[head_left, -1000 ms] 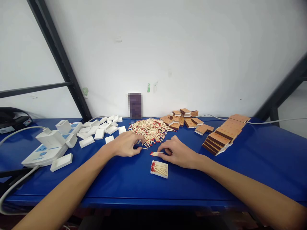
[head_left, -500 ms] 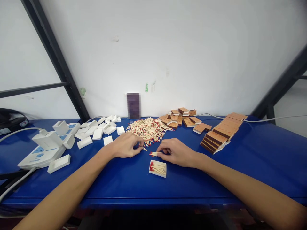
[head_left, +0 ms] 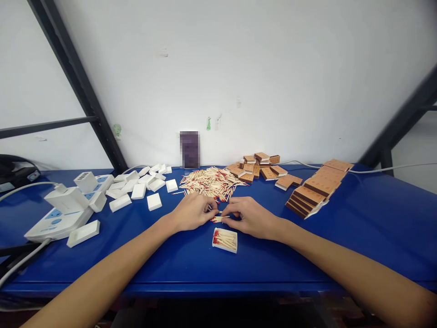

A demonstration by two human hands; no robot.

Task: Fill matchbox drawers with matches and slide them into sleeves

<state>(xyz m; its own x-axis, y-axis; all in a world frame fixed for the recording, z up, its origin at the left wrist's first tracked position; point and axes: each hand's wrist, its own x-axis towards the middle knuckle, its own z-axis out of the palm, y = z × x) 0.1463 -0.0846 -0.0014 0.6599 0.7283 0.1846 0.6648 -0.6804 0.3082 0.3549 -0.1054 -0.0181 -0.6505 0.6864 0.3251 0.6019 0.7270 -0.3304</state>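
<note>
My right hand (head_left: 251,217) is closed in a pinch on several red-tipped matches (head_left: 218,219), their heads pointing left. My left hand (head_left: 196,212) has come close beside it, thumb and finger pinching a match (head_left: 220,212) whose pale end points toward the right fingers. Just in front of both hands lies a white matchbox tray (head_left: 225,249), partly filled with matches (head_left: 225,238), red heads to the left. A large loose heap of matches (head_left: 213,180) spreads behind my hands.
Several white matchbox trays (head_left: 138,191) lie scattered at the left. Brown matchbox covers (head_left: 249,168) are piled at the back right, near a leaning row of covers (head_left: 317,187). A power strip (head_left: 58,223) with plugged-in chargers and a white tray (head_left: 83,233) occupy the far left.
My left hand has moved right with its match, up to the matches in my right hand. The right hand has barely moved.
</note>
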